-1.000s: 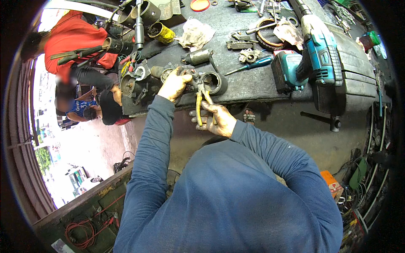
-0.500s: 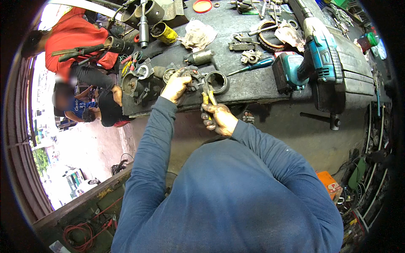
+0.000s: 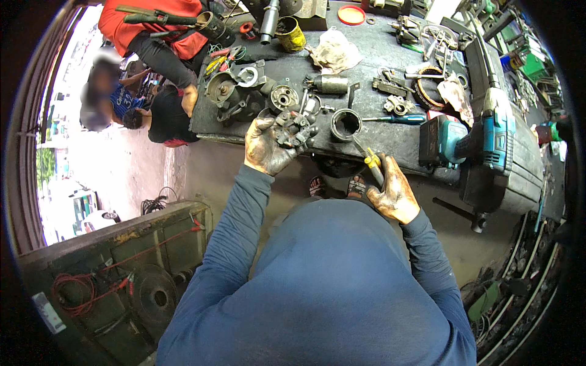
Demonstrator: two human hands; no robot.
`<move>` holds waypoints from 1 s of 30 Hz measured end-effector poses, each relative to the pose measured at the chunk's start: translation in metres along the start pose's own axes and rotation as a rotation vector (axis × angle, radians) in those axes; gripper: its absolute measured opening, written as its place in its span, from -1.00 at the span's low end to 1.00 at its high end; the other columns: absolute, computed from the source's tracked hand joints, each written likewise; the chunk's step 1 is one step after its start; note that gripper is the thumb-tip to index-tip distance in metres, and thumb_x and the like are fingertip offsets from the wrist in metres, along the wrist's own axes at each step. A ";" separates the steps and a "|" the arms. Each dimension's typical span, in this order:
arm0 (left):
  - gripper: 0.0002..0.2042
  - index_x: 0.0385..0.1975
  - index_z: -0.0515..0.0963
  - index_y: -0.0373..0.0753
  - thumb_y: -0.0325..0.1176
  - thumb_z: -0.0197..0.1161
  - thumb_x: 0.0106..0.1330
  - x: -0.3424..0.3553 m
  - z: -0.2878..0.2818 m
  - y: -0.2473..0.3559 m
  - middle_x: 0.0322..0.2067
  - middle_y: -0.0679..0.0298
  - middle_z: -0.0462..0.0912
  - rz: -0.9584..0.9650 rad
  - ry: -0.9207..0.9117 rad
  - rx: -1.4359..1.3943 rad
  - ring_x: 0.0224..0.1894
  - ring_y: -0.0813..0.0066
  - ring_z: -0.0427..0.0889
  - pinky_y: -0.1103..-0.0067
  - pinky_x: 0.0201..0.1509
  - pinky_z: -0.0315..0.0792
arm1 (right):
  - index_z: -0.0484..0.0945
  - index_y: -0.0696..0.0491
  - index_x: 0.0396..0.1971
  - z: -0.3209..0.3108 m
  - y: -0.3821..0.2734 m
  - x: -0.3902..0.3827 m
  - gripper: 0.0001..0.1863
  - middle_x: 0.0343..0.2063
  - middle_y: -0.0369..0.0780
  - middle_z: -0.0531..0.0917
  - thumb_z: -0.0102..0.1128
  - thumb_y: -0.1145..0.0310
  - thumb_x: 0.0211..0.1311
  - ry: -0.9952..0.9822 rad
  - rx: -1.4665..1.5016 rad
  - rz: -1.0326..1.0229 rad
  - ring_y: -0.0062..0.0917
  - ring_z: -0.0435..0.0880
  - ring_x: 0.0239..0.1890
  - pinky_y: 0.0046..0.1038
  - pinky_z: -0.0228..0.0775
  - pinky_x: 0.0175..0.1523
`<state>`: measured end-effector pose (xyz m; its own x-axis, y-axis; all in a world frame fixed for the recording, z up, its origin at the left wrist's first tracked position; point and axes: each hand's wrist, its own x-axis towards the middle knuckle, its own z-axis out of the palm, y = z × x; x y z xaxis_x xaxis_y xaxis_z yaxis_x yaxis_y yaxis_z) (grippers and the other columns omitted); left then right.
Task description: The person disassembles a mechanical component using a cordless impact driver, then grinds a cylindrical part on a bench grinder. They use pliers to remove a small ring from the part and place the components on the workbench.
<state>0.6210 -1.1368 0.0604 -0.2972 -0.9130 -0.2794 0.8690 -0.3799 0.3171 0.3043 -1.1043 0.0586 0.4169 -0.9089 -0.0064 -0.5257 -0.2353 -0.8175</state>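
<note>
My left hand [image 3: 264, 150], palm up and blackened with grease, cradles a dark metal motor part [image 3: 296, 129] with several stubby blocks at the bench's near edge. My right hand [image 3: 394, 190] grips pliers with yellow handles [image 3: 372, 161]. Their jaws point up and left, apart from the part. Between the two hands a short, hollow metal cylinder [image 3: 346, 124] stands on the bench. Just beyond my left hand lie a round metal housing with holes [image 3: 284, 96] and a cylindrical motor piece [image 3: 330, 84].
On the dark bench [image 3: 390, 141], a blue screwdriver [image 3: 403, 119] lies right of the cylinder, near a teal power tool [image 3: 494, 137]. Further back are a yellow can [image 3: 290, 38], a crumpled rag [image 3: 336, 52] and a ring [image 3: 430, 88]. A person in red [image 3: 146, 27] is at the left.
The pliers have come away from the motor part, and my right hand has moved right with them. My left hand has turned palm up under the part. The whole view has shifted.
</note>
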 end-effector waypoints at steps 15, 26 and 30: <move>-0.58 0.08 0.46 -0.46 -0.30 0.04 0.32 -0.015 -0.008 -0.037 0.00 -0.12 0.62 0.177 0.240 -0.244 0.09 -0.05 0.62 0.14 0.26 0.52 | 0.60 0.23 -0.19 -0.006 -0.021 0.048 -0.62 -0.36 -0.25 0.63 0.48 0.30 0.11 -0.553 0.562 0.297 -0.56 0.53 -0.30 -0.44 0.44 -0.17; -0.68 0.07 0.49 -0.32 -0.62 -0.01 0.35 -0.016 0.007 -0.024 -0.04 0.04 0.65 0.377 0.182 0.175 0.04 0.10 0.67 0.27 0.16 0.58 | 0.51 0.26 0.03 0.026 -0.042 0.058 -0.55 -0.16 0.04 0.57 0.23 0.20 0.34 -0.361 0.034 0.010 -0.08 0.60 -0.07 -0.20 0.44 0.07; -0.67 0.07 0.48 -0.31 -0.66 0.00 0.34 -0.019 -0.008 -0.017 -0.02 0.04 0.65 0.405 0.114 0.290 0.04 0.10 0.66 0.30 0.11 0.60 | 0.53 0.29 -0.03 0.037 -0.053 0.057 -0.64 -0.18 0.04 0.57 0.24 0.31 0.35 -0.320 0.118 0.046 -0.12 0.60 -0.16 -0.24 0.44 0.03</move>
<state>0.6153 -1.1114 0.0533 0.1000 -0.9796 -0.1743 0.7548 -0.0395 0.6547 0.3836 -1.1307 0.0804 0.6160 -0.7593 -0.2100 -0.4679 -0.1383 -0.8729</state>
